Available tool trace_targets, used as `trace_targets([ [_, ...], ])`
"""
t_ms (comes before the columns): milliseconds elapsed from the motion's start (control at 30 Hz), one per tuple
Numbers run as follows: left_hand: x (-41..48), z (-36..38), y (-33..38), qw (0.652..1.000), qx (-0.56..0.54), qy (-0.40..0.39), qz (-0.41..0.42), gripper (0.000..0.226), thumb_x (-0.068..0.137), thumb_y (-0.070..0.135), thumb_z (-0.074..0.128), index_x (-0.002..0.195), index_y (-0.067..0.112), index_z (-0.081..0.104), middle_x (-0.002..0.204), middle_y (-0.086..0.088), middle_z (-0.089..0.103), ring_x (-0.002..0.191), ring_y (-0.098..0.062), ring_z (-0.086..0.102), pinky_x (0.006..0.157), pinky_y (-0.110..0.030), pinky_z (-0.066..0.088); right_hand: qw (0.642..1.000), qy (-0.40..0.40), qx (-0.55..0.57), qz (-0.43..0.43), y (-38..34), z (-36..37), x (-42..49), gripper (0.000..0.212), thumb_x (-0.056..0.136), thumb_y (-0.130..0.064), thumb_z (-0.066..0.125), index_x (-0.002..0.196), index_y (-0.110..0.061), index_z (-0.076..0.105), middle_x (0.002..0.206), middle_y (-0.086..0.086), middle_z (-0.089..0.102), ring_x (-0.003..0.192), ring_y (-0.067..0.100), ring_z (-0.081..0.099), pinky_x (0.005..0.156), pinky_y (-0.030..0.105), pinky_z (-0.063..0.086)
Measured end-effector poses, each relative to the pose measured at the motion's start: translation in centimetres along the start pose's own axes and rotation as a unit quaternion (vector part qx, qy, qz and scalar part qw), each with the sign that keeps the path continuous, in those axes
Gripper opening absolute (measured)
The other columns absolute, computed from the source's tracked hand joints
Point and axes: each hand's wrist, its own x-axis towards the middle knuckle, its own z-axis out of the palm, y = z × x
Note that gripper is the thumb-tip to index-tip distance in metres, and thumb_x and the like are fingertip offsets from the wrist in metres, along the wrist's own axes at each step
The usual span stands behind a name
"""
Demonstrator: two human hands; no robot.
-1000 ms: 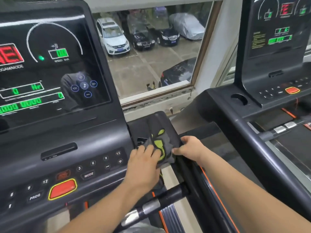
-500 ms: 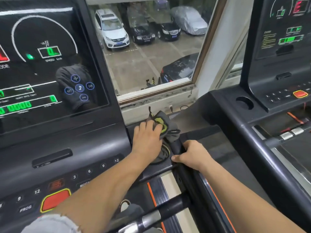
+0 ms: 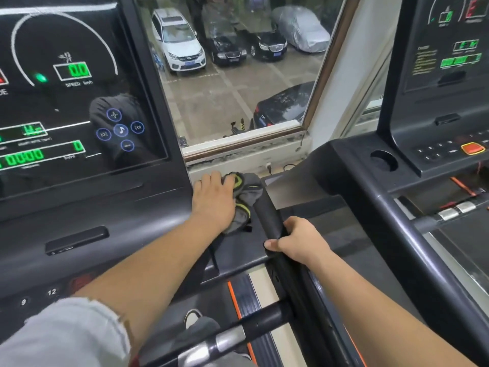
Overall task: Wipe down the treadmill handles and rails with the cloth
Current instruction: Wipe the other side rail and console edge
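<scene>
The only container we can make out is the round cup well [image 3: 383,161] in the neighbouring treadmill [image 3: 370,197] on the right; we see nothing but dark inside it. A red button [image 3: 472,148] sits just beside it on that console.

On our own machine, the grey cloth [image 3: 247,193] with yellow-green markings lies bunched at the far right corner of the console shelf [image 3: 238,250], touching the top end of the handrail [image 3: 267,210]. Our left hand [image 3: 214,200] lies flat on top of the cloth, fingers straight and close together, pressing it down. Our right hand [image 3: 296,242] grips the handrail nearer to us, fingers wrapped round its outer side and the thumb laid across the inner side.

To the left, the lit screen [image 3: 66,102] reads 0.0 for speed. A black crossbar [image 3: 264,317] with silver bands runs along the near edge. Beyond the shelf, a window [image 3: 238,102] looks down on parked cars [image 3: 180,43].
</scene>
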Motion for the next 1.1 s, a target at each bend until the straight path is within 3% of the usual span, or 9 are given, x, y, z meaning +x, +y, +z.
trace_targets([
  [100, -4.8, -0.2, 1.1, 1.000, 0.001, 0.010, 0.027, 0.045, 0.089, 0.043, 0.062, 0.126, 0.019, 0.053, 0.122, -0.011, 0.051, 0.108, -0.034, 0.048, 0.091, -0.046, 0.037, 1.000, 0.010, -0.016, -0.011, 0.1, 0.2, -0.3, 0.072, 0.069, -0.060, 0.082, 0.129, -0.029, 0.057, 0.121, -0.009, 0.066, 0.113, 0.020, 0.064, 0.094, 0.039, 0.052],
  [200, -10.8, 0.3, 1.4, 0.994, -0.041, 0.040, 0.093, 0.047, 0.074, 0.047, 0.071, 0.112, 0.021, 0.059, 0.105, -0.006, 0.053, 0.093, -0.031, 0.049, 0.077, -0.042, 0.036, 0.999, 0.010, -0.020, -0.025, 0.1, 0.1, -0.4, 0.043, 0.075, -0.052, 0.079, 0.107, -0.035, 0.056, 0.101, -0.015, 0.064, 0.100, 0.017, 0.063, 0.084, 0.035, 0.049],
  [367, -13.0, 0.8, 0.5, 0.976, -0.056, 0.024, 0.208, 0.045, 0.074, 0.048, 0.058, 0.111, 0.022, 0.059, 0.102, -0.002, 0.052, 0.090, -0.028, 0.050, 0.074, -0.041, 0.041, 0.999, 0.013, -0.030, -0.032, 0.3, 0.3, -0.3, 0.028, 0.078, -0.039, 0.071, 0.100, -0.035, 0.055, 0.093, -0.014, 0.064, 0.091, 0.017, 0.064, 0.088, 0.040, 0.055],
  [600, -6.0, -0.4, 0.8, 0.999, -0.003, -0.011, 0.031, 0.049, 0.094, 0.040, 0.057, 0.138, 0.023, 0.048, 0.134, -0.006, 0.048, 0.117, -0.031, 0.047, 0.094, -0.043, 0.038, 0.999, 0.019, -0.019, -0.021, 0.3, 0.7, -1.0, 0.060, 0.078, -0.061, 0.075, 0.128, -0.034, 0.056, 0.113, -0.011, 0.064, 0.112, 0.019, 0.063, 0.094, 0.040, 0.052],
  [700, -9.0, -0.7, 2.0, 0.999, -0.014, -0.012, 0.032, 0.046, 0.090, 0.046, 0.056, 0.129, 0.022, 0.052, 0.124, -0.005, 0.054, 0.108, -0.030, 0.052, 0.089, -0.042, 0.039, 0.999, 0.023, -0.029, -0.023, 0.2, 0.7, -1.4, 0.054, 0.077, -0.061, 0.073, 0.121, -0.034, 0.056, 0.112, -0.013, 0.065, 0.110, 0.020, 0.064, 0.095, 0.042, 0.053],
  [833, -15.2, -1.0, 3.0, 0.992, -0.064, 0.000, 0.112, 0.041, 0.078, 0.048, 0.047, 0.109, 0.023, 0.057, 0.099, -0.002, 0.056, 0.089, -0.029, 0.053, 0.076, -0.042, 0.042, 0.999, 0.023, -0.027, -0.017, 0.0, 0.7, -1.5, 0.036, 0.077, -0.047, 0.070, 0.109, -0.033, 0.058, 0.104, -0.009, 0.068, 0.099, 0.022, 0.065, 0.092, 0.043, 0.054],
  [900, -17.5, -1.8, 3.6, 0.985, -0.098, -0.027, 0.137, 0.031, 0.079, 0.046, 0.045, 0.100, 0.024, 0.054, 0.097, 0.001, 0.054, 0.089, -0.027, 0.052, 0.076, -0.041, 0.044, 0.999, 0.024, -0.018, -0.017, 0.1, 0.7, -1.6, 0.040, 0.078, -0.054, 0.072, 0.109, -0.033, 0.059, 0.103, -0.011, 0.068, 0.099, 0.021, 0.066, 0.091, 0.043, 0.054],
  [1000, -17.9, -3.7, 3.6, 0.977, -0.175, -0.090, 0.079, 0.023, 0.082, 0.046, 0.038, 0.086, 0.025, 0.047, 0.092, 0.003, 0.058, 0.094, -0.025, 0.055, 0.079, -0.037, 0.044, 0.999, 0.022, -0.012, -0.020, 0.0, 0.7, -1.6, 0.044, 0.072, -0.057, 0.074, 0.104, -0.030, 0.064, 0.096, -0.014, 0.070, 0.092, 0.016, 0.067, 0.089, 0.041, 0.056],
  [1100, -16.8, -4.9, 2.2, 0.978, -0.202, -0.045, 0.039, 0.026, 0.080, 0.047, 0.041, 0.084, 0.025, 0.052, 0.089, 0.005, 0.060, 0.093, -0.023, 0.056, 0.074, -0.034, 0.041, 0.999, 0.012, -0.029, -0.038, -0.5, 0.6, -1.0, 0.056, 0.062, -0.061, 0.071, 0.105, -0.025, 0.066, 0.100, -0.008, 0.072, 0.091, 0.017, 0.067, 0.088, 0.041, 0.058],
])
